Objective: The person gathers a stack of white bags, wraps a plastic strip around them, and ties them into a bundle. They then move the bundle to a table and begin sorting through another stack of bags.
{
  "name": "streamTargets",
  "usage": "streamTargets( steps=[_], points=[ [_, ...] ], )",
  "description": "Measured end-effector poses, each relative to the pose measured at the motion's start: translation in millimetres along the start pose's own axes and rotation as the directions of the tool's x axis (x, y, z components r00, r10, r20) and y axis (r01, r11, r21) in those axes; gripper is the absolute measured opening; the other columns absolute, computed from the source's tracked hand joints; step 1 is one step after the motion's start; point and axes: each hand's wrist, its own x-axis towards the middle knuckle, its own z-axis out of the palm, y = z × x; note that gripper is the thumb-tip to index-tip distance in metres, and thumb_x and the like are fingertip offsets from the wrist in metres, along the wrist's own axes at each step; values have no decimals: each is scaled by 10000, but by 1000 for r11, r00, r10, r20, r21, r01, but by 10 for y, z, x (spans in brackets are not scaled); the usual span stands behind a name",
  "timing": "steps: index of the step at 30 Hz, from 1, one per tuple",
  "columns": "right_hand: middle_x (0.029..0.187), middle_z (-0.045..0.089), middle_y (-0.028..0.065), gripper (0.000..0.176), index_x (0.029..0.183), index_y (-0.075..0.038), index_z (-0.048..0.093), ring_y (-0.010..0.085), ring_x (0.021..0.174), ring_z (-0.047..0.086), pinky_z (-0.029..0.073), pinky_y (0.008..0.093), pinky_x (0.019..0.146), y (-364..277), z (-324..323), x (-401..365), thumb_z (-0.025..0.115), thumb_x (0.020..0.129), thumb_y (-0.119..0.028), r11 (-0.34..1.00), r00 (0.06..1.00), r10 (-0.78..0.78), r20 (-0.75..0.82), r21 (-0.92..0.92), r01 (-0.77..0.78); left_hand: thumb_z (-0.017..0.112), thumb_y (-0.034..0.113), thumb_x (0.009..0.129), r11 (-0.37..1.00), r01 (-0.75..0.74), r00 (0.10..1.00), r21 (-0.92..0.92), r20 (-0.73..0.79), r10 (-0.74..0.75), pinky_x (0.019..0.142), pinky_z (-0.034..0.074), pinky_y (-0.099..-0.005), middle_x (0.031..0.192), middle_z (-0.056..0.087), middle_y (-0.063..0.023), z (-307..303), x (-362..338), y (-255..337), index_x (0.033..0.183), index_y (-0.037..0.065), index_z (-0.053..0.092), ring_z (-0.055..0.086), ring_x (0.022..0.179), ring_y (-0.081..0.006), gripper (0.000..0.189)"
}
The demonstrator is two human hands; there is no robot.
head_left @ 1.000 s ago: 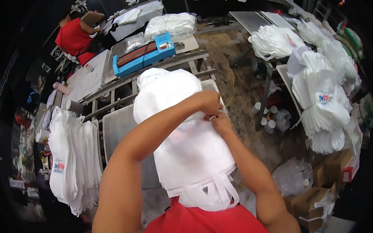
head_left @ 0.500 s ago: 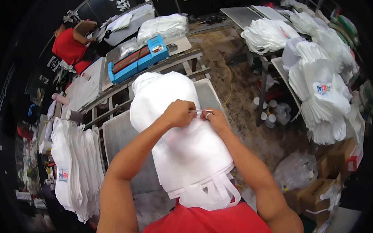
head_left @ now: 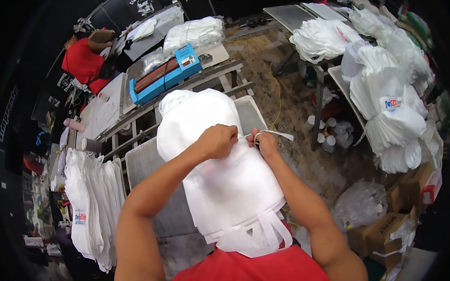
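A thick bundle of white fabric bags (head_left: 233, 183) lies in front of me, narrowed at its middle, its loop handles against my red shirt. My left hand (head_left: 219, 141) is closed in a fist at the narrow part, pinching a thin white strip. On the right side of the bundle, my right hand (head_left: 264, 142) has its fingers closed round the same white strip (head_left: 281, 135), whose free end sticks out to the right. A ring-like loop shows at the right fingers.
Stacked printed white bags (head_left: 89, 210) hang at the left. A blue device (head_left: 165, 76) rests on the far table. Tied bag bundles (head_left: 387, 105) cover the right table. Cardboard boxes (head_left: 384, 233) stand lower right. A person in red (head_left: 83, 61) works at the far left.
My right hand has moved slightly right and turned, and a longer end of the strip now sticks out beyond it. My left hand stays closed at the bundle's middle.
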Motion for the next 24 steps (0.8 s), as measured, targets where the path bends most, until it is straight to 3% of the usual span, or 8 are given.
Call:
streamTargets(
  steps=[6, 8, 10, 13, 16, 19, 21, 24],
  points=[
    [725, 653, 57, 440, 921, 11, 707, 133, 718, 588, 449, 278, 685, 152, -130, 52, 500, 1058, -353, 999, 999, -30, 39, -26, 31, 633, 90, 899, 970, -81, 983, -231, -178, 40, 685, 537, -399, 810, 706, -177, 233, 294, -86, 936, -16, 658, 686, 720, -324, 115],
    [739, 660, 50, 409, 984, 7, 704, 127, 748, 596, 461, 279, 711, 167, -164, -7, 499, 1061, -338, 999, 999, -40, 18, 1, 40, 647, 56, 904, 642, 156, 923, -750, -121, -366, 644, 534, -342, 776, 715, -149, 439, 430, -126, 913, -31, 664, 686, 672, -228, 89],
    [752, 667, 43, 385, 1047, 3, 702, 121, 777, 604, 473, 279, 737, 165, -172, -53, 499, 1063, -324, 999, 999, -47, -3, 21, 47, 649, 52, 906, 678, 159, 914, -718, -153, -376, 648, 538, -326, 772, 720, -137, 577, 499, -101, 907, -35, 671, 684, 680, -190, 89],
    [762, 675, 55, 335, 1147, -18, 674, 146, 773, 630, 501, 299, 786, 43, -153, -106, 506, 1058, -294, 948, 986, -162, -33, -281, 146, 651, 48, 909, 769, 101, 918, -631, -239, -317, 664, 546, -310, 778, 729, -128, 721, 515, -35, 905, -33, 686, 690, 697, -164, 88],
    [805, 707, 105, 296, 1189, -41, 658, 235, 776, 676, 524, 336, 815, -229, -149, -141, 502, 1047, -247, 852, 986, -165, 15, -501, 150, 653, 55, 910, 845, 57, 929, -532, -282, -241, 688, 549, -307, 815, 744, -128, 728, 534, 36, 925, -12, 703, 703, 712, -186, 85],
    [848, 704, 194, 257, 1202, -39, 612, 377, 809, 688, 539, 434, 784, -311, -170, -163, 493, 999, -142, 770, 969, -239, 63, -596, 229, 660, 67, 908, 781, 177, 897, -599, -229, -379, 698, 545, -306, 840, 751, -123, 734, 655, 123, 934, -4, 713, 708, 718, -206, 93],
    [866, 691, 239, 256, 1173, -56, 572, 457, 860, 665, 517, 533, 765, -307, -138, -222, 480, 934, -68, 461, 959, -196, 203, -845, 273, 642, 54, 917, 934, 48, 931, -355, -322, -170, 715, 542, -296, 867, 754, -128, 828, 719, 195, 956, -11, 722, 708, 737, -197, 110],
    [853, 670, 272, 271, 1148, -42, 531, 476, 851, 653, 490, 583, 749, -397, -207, -341, 493, 880, -40, 477, 960, -95, 262, -834, 275, 619, 25, 925, 760, -10, 936, -650, -274, -221, 721, 541, -293, 872, 749, -138, 938, 685, 185, 982, -29, 720, 696, 748, -174, 128]
  ],
)
